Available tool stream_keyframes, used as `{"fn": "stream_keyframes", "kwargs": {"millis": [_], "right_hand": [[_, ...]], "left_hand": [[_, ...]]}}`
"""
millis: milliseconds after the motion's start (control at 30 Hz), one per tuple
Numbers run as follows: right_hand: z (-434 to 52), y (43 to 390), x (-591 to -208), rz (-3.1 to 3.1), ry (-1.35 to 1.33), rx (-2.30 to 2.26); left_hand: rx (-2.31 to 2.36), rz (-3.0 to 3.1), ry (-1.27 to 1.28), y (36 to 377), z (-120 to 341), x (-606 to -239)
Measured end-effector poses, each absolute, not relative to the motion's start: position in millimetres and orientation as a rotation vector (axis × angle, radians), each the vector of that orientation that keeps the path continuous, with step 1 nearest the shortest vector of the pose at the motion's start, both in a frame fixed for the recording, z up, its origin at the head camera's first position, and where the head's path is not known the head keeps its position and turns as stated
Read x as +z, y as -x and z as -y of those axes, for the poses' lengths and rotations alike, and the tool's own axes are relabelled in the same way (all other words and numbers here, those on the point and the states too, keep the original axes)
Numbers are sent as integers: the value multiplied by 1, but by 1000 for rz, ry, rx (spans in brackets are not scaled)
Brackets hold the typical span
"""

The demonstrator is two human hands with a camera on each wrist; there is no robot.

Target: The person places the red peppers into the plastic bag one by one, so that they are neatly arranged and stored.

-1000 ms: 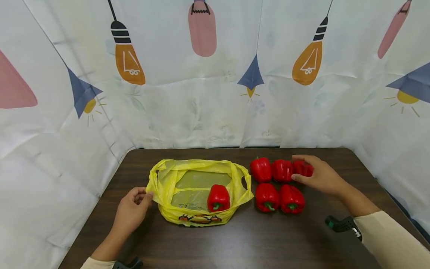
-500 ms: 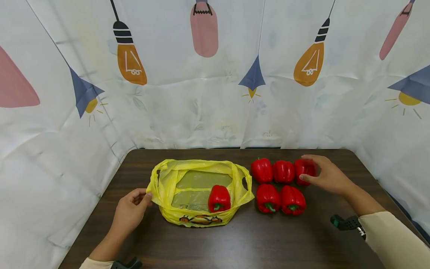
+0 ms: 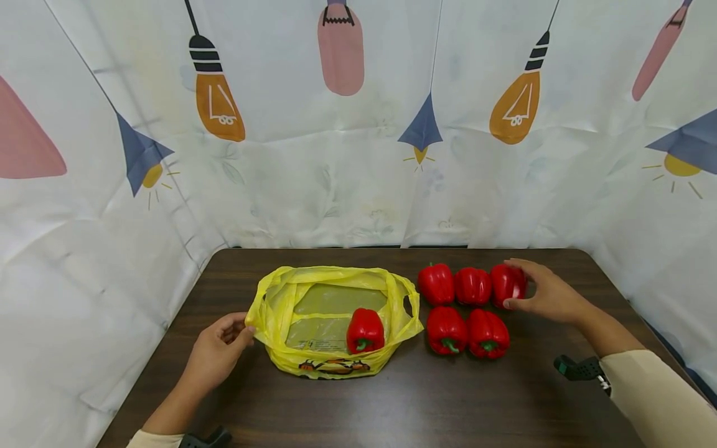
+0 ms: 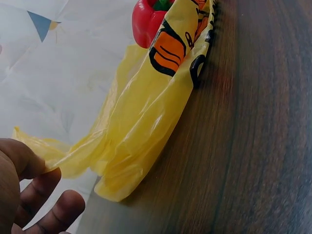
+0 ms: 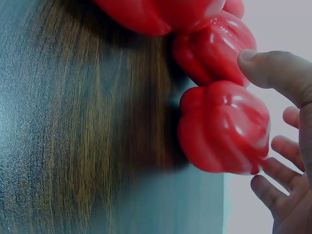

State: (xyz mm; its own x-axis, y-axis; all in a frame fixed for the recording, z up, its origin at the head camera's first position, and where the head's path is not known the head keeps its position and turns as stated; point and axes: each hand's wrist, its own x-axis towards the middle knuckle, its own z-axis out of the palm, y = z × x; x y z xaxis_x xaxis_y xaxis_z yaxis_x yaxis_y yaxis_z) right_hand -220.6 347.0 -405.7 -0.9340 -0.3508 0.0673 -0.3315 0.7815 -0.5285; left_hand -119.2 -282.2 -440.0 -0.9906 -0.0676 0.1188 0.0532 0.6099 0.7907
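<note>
Bag (image 3: 277,350) twd table (image 3: 420,398) left edge, L hand (image 3: 216,353) pinching its side; R hand (image 3: 548,295), fingers spread, no grip, beside end pepper (image 3: 506,283) nr far R corner.

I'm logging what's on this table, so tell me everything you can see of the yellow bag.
The yellow bag looks like thin, crinkled, partly see-through plastic. It sits on the dark table, slumped low, its mouth spread open. A cut-out shows at its right end, and an orange-and-black print on its near side. Inside, toward the near right, is one red pepper. The left hand pinches the bag's left edge.
</note>
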Motion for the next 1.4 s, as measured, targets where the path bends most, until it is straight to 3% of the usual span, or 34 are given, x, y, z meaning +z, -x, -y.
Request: {"fn": "stream_keyframes", "kwargs": {"millis": [600, 967, 1400], "right_hand": [[-361, 224, -420, -2905, 423, -844], [-360, 224, -423, -2927, 477, -869], [-355, 220, -405, -3016, 451, -890]], "left_hand": [[-1379, 2677, 33, 121, 287, -443], [-1368, 2681, 9, 122, 286, -441], [-1391, 2680, 11, 121, 286, -442]]}}
